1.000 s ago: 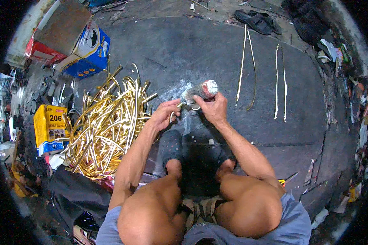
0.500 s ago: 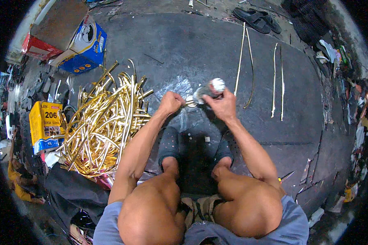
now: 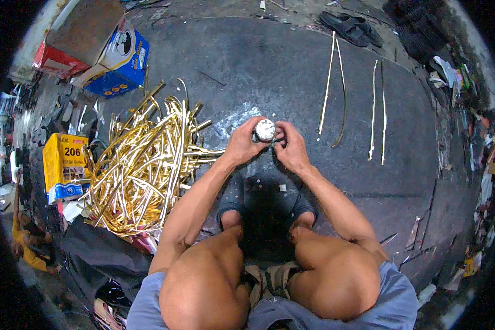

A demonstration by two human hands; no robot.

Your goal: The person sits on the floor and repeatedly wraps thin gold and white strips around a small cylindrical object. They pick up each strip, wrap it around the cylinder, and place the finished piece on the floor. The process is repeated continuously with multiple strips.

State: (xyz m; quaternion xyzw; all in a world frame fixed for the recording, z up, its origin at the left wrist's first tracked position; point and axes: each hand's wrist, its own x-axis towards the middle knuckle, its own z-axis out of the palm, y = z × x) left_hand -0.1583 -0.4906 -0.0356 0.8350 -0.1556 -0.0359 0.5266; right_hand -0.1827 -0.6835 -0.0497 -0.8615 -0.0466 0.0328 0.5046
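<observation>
A small round tin with a pale lid (image 3: 265, 130) is held upright between both hands above the dark floor. My left hand (image 3: 243, 144) wraps its left side. On its right side my right hand (image 3: 290, 147) grips it with the fingers curled around. I am squatting, with my knees and dark sandals below the hands. Just left of my left forearm lies a big heap of curved gold-coloured metal strips (image 3: 143, 165).
A few thin gold strips (image 3: 329, 82) and two more (image 3: 375, 110) lie on the dark floor mat (image 3: 269, 60) ahead. A blue box (image 3: 115, 60), red box (image 3: 55, 60) and yellow box (image 3: 65, 165) stand left. Black sandals (image 3: 351, 27) sit far ahead. Clutter lines the right edge.
Both hands have drawn together around the tin, which now points its lid up at the camera. The crinkled clear wrapper seen near the hands earlier is no longer visible.
</observation>
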